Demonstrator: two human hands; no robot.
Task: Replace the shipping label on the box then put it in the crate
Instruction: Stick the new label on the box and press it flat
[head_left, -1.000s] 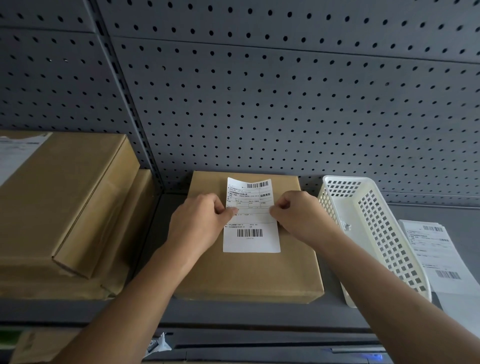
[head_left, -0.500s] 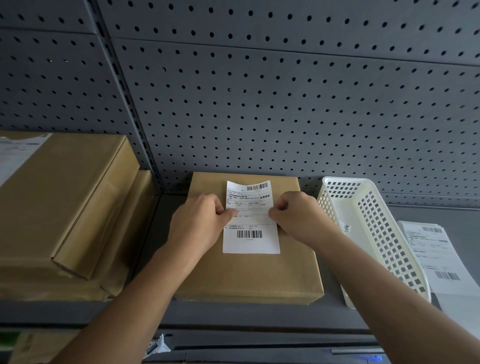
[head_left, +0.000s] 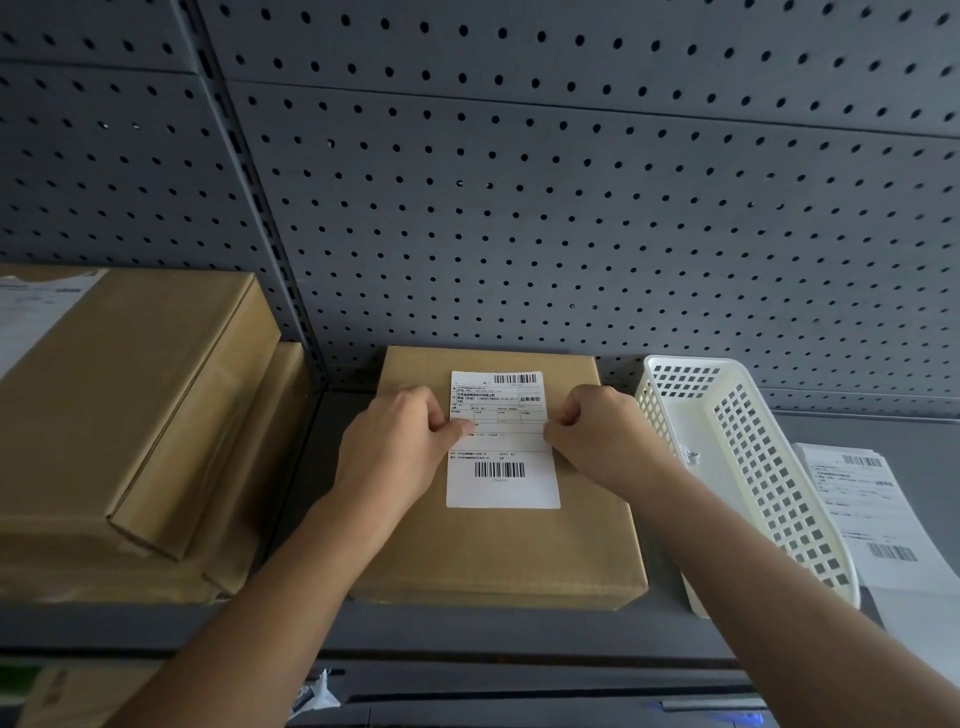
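Note:
A flat brown cardboard box (head_left: 498, 551) lies on the grey shelf in the middle of the head view. A white shipping label (head_left: 501, 488) with two barcodes lies on its top face. My left hand (head_left: 389, 452) pinches the label's left edge at mid-height, thumb on the paper. My right hand (head_left: 608, 441) pinches the right edge at the same height. The white perforated plastic crate (head_left: 769, 467) stands just right of the box, tilted, with nothing visible inside.
Two larger cardboard boxes (head_left: 130, 405) are stacked at the left, the upper one bearing a label. Printed label sheets (head_left: 872, 519) lie right of the crate. A grey pegboard wall (head_left: 519, 208) rises behind. The shelf's front edge (head_left: 467, 629) runs below the box.
The label's top edge, slightly raised and curled half a second ago, now lies lower and flatter on the box. Both hands have stayed at its sides.

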